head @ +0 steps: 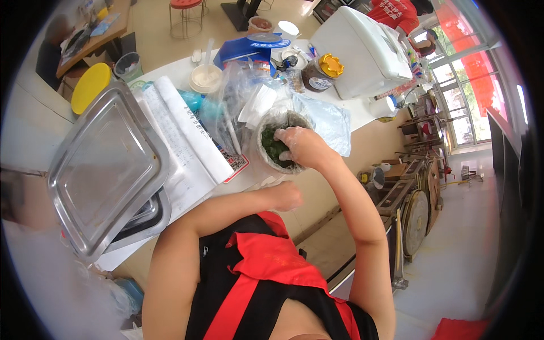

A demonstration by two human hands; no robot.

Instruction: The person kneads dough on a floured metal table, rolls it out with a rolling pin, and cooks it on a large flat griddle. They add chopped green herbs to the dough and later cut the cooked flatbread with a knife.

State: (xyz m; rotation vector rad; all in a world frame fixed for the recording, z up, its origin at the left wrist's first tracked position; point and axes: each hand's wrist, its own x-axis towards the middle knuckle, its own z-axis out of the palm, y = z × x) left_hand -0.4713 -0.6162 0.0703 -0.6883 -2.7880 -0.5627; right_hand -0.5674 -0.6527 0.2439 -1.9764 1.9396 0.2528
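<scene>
My right hand (302,146) reaches into a round container (259,155) that looks lined with clear plastic. Its fingers touch dark green, leafy-looking food (270,142) inside, and the tips are partly hidden by it. The skin or a thin covering over the fingers looks pale and glossy; I cannot tell which. Closer to my body, my left hand (289,196) is curled like a fist just below the container, near the table's front edge. No object shows in it. Clear plastic bags (225,106) and a white tissue (257,104) lie beside the container's far left rim.
Stainless steel trays (110,170) and written paper sheets (182,140) cover the table's left side. Behind the container stand a dark jar with a yellow lid (331,66) and a large white box (361,51). A pale blue plastic bag (327,119) lies right. Two people are beyond the box.
</scene>
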